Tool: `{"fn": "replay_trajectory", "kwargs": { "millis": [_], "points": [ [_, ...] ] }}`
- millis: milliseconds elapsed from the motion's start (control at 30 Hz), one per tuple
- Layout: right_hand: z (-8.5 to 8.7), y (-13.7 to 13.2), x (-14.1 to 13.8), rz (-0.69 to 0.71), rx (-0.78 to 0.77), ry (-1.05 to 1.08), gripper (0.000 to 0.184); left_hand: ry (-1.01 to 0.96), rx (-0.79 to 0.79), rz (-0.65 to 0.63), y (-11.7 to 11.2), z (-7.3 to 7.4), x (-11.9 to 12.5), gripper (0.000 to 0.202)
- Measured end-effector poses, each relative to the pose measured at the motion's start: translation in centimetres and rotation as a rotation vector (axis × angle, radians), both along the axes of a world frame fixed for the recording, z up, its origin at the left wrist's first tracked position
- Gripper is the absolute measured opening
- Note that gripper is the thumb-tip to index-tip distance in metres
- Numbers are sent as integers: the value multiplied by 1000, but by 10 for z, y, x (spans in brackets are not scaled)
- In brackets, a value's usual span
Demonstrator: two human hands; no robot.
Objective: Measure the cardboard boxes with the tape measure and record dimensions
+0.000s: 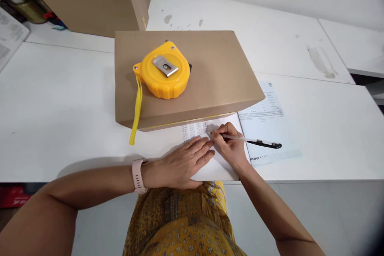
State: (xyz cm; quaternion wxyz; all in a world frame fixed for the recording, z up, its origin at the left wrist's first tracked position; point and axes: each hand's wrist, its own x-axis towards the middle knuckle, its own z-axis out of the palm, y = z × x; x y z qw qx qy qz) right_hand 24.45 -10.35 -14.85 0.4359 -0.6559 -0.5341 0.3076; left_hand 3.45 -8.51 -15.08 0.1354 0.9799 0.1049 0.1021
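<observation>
In front of the cardboard box (pixel 216 68), the right hand (pixel 230 144) grips a gel pen (pixel 251 141) over a handwritten sheet (pixel 222 170); the left hand (pixel 186 161) rests there, fingers extended, released.

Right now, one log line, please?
right hand: holds black-and-clear pen; left hand: flat on white paper; rounded yellow tape measure: on brown cardboard box

Wearing a pale pink wristband (pixel 137 177), pierced by a line of small dark slots, left of centre in the frame. Also wearing a mustard-yellow garment (pixel 187 232) at bottom centre, showing small flowers, grey-brown bands and denser patterned patches.
</observation>
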Motion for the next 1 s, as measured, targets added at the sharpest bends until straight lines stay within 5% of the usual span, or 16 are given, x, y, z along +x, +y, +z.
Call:
{"fn": "replay_trajectory", "kwargs": {
  "millis": [1000],
  "points": [
    [1,1,0,-7,-8,9,23,0,-25,8,-1,-1,-1,91]
  ]
}}
